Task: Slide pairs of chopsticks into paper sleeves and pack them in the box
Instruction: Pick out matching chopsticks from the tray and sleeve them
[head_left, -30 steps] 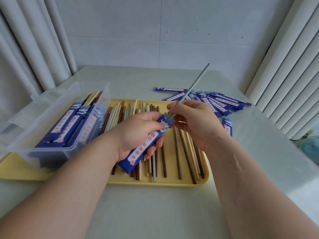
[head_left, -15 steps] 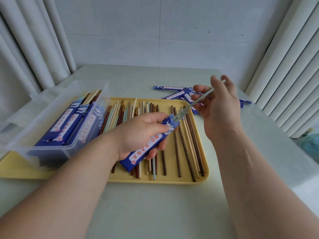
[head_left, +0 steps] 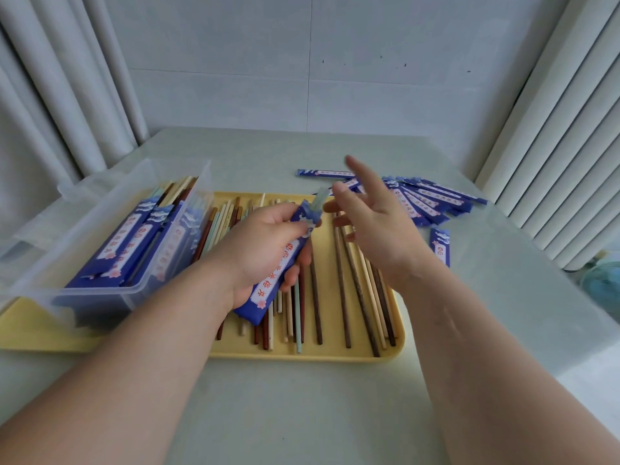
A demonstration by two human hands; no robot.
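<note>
Grey tiled wall, pleated curtains either side, pale worktop (head_left: 302, 414) carrying a yellow tray (head_left: 302, 355). Change: the mint chopstick pair (head_left: 320, 196) stuck far out a second ago and is now almost fully inside the blue sleeve (head_left: 268, 286), only short tips showing, above tray centre. Left grip (head_left: 265, 243) grasps that sleeve. Right grip (head_left: 375, 223) has let go, fingers spread, empty. Insertion looks done; packing probably next, into the clear box (head_left: 141, 286) on the tray's left end. Empty sleeves (head_left: 426, 199) lie beyond the tray's far right corner.

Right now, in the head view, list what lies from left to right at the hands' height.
Clear box → left hand gripping a filled sleeve → right hand → lone blue sleeve.
</note>
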